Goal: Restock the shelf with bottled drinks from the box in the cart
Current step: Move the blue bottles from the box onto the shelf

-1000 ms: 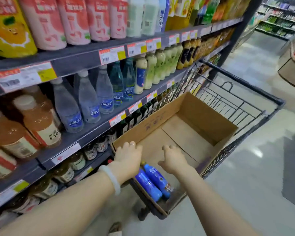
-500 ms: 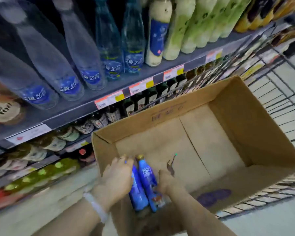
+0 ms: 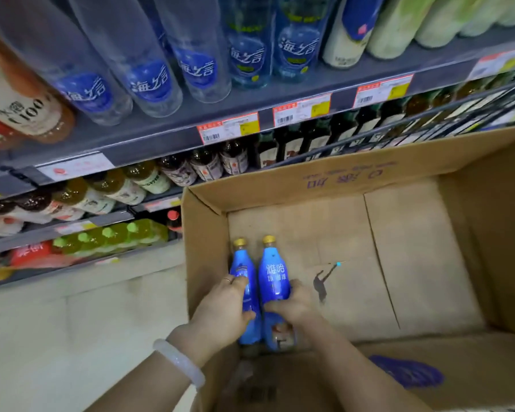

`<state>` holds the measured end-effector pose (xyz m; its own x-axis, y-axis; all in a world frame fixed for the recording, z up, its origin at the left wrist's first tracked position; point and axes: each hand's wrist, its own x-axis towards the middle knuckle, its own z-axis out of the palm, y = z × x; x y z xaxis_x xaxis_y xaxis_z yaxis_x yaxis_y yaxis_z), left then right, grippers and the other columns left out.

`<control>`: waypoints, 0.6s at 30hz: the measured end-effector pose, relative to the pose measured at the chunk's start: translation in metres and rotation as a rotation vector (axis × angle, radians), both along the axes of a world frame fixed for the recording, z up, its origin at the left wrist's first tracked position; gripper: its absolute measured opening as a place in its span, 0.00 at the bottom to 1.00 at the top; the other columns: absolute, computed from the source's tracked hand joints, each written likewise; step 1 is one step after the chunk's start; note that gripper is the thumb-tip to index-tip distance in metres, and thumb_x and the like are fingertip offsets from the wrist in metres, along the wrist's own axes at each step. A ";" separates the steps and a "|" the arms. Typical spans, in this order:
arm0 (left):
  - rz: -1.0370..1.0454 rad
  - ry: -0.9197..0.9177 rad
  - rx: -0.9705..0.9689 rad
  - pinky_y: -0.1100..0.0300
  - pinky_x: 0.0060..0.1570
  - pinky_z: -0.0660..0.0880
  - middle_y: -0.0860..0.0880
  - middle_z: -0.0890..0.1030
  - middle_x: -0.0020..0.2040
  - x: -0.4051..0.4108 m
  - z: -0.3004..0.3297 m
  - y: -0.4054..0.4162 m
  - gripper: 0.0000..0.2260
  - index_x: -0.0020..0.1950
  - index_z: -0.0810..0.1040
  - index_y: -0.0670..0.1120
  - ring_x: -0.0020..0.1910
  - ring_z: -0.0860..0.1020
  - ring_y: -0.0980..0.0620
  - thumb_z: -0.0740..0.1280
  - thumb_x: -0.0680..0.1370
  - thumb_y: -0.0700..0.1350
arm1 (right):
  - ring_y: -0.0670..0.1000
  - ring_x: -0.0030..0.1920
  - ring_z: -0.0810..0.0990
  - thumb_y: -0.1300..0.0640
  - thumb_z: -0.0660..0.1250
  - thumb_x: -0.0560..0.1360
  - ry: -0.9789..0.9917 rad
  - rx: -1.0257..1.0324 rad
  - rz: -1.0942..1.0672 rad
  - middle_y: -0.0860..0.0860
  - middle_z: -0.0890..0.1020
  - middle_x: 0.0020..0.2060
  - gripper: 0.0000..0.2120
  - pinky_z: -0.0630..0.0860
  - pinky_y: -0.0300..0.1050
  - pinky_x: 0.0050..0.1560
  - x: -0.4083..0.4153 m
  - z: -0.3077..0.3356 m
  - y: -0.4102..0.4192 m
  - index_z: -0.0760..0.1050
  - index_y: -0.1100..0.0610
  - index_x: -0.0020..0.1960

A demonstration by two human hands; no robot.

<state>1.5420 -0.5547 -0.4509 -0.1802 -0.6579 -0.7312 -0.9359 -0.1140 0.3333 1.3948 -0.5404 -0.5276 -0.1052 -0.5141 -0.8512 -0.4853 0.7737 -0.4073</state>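
Two blue bottles with gold caps lie side by side in the near left corner of an open cardboard box. My left hand, with a pale bangle on its wrist, is closed around the left blue bottle. My right hand grips the right blue bottle at its middle. Beyond these two bottles the box floor shows only bare cardboard. The grey shelf runs along the left and top, stocked with bottled drinks.
Clear bottles with blue labels stand on the upper shelf, dark and green bottles on the lower ones. The cart's wire side runs between box and shelf. Pale floor lies at lower left.
The view has dropped and closed in on the box. Both hands went from hovering over the box rim down to the two blue bottles and closed on them.
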 end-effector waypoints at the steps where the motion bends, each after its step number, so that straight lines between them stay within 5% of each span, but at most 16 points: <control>1: 0.049 0.033 0.025 0.61 0.67 0.63 0.45 0.67 0.70 -0.002 0.002 0.000 0.30 0.73 0.60 0.44 0.69 0.67 0.47 0.68 0.74 0.50 | 0.50 0.42 0.78 0.59 0.76 0.63 -0.017 -0.014 -0.022 0.50 0.78 0.43 0.22 0.77 0.43 0.40 -0.001 0.009 -0.003 0.72 0.55 0.53; 4: 0.303 0.302 0.102 0.59 0.62 0.70 0.48 0.75 0.62 -0.013 0.007 0.002 0.35 0.69 0.64 0.46 0.63 0.74 0.49 0.75 0.67 0.48 | 0.48 0.42 0.79 0.61 0.76 0.63 -0.122 -0.094 -0.075 0.46 0.77 0.40 0.25 0.78 0.45 0.47 -0.001 0.037 -0.017 0.68 0.54 0.55; 7: 0.584 0.464 -0.012 0.53 0.54 0.77 0.51 0.80 0.52 -0.021 0.014 0.000 0.32 0.55 0.65 0.56 0.52 0.80 0.51 0.74 0.55 0.52 | 0.47 0.42 0.78 0.61 0.77 0.64 -0.207 -0.207 -0.067 0.45 0.77 0.40 0.26 0.77 0.43 0.47 0.006 0.072 -0.030 0.69 0.56 0.58; 9: 0.738 0.502 -0.129 0.61 0.47 0.76 0.55 0.79 0.47 -0.017 0.024 -0.006 0.28 0.50 0.65 0.58 0.47 0.80 0.56 0.72 0.54 0.52 | 0.45 0.41 0.77 0.64 0.74 0.68 -0.377 -0.246 -0.120 0.46 0.76 0.41 0.22 0.77 0.37 0.41 0.008 0.093 -0.033 0.69 0.57 0.58; 13: 0.918 0.617 -0.238 0.58 0.51 0.76 0.59 0.79 0.48 0.009 0.037 -0.018 0.35 0.55 0.67 0.55 0.44 0.79 0.64 0.76 0.51 0.51 | 0.44 0.44 0.78 0.63 0.65 0.76 -0.630 -0.208 -0.192 0.46 0.79 0.43 0.11 0.75 0.30 0.42 0.005 0.103 -0.042 0.73 0.58 0.58; 16: 0.975 0.602 -0.297 0.56 0.52 0.75 0.59 0.77 0.49 0.026 0.041 -0.019 0.33 0.53 0.67 0.56 0.42 0.78 0.68 0.79 0.55 0.42 | 0.47 0.39 0.74 0.67 0.63 0.76 -0.372 -0.201 -0.119 0.53 0.76 0.42 0.07 0.69 0.28 0.36 0.009 0.054 -0.048 0.71 0.57 0.49; 18: 1.013 0.578 -0.332 0.54 0.51 0.76 0.55 0.78 0.50 0.033 0.046 -0.017 0.34 0.54 0.66 0.58 0.46 0.79 0.60 0.80 0.56 0.41 | 0.49 0.39 0.73 0.68 0.64 0.73 -0.163 -0.136 0.132 0.53 0.75 0.40 0.10 0.66 0.31 0.34 0.020 0.009 -0.039 0.68 0.55 0.40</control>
